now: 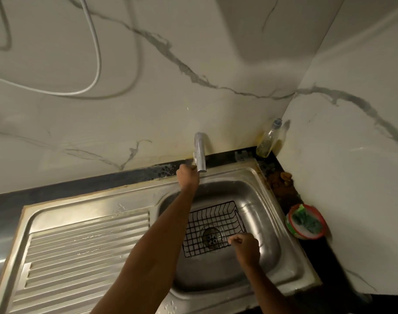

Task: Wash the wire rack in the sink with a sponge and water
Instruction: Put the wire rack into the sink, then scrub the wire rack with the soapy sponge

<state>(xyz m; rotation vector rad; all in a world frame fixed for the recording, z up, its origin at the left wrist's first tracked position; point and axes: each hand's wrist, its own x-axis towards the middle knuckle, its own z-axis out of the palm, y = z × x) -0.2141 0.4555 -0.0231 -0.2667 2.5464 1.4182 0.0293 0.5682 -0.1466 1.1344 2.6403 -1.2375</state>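
Left forearm: nearest the lens, running up from the lower edge across the basin to the tap.
Walls: marble-patterned panels meeting in a corner at the right; a white cable [96,53] loops on the left panel.
Sink [291,264]: stainless, one basin at the right, ribbed drainboard [84,248] at the left, set in a dark surface [57,189].
Wire rack [212,225]: black basket lying in the basin directly over the drain, long axis running from near-left to far-right.
Sponge [305,220]: green, in a red-rimmed dish on the surface right of the basin, well apart from both hands.
Tap [200,152]: chrome spout above the far rim; no water visible.
Bottle [269,139]: clear, standing in the corner behind the sink.
Right hand [245,245]: fingers curled at the rack's near-right rim, seemingly gripping the wire; contact is partly hidden.
Left hand [188,174]: curled at the tap base, apparently on its handle; grip not fully visible.
Key relation: sponge lies right of the rack, so the right hand is the nearer one to fetch it.
Judgement: washing not yet begun; water first.
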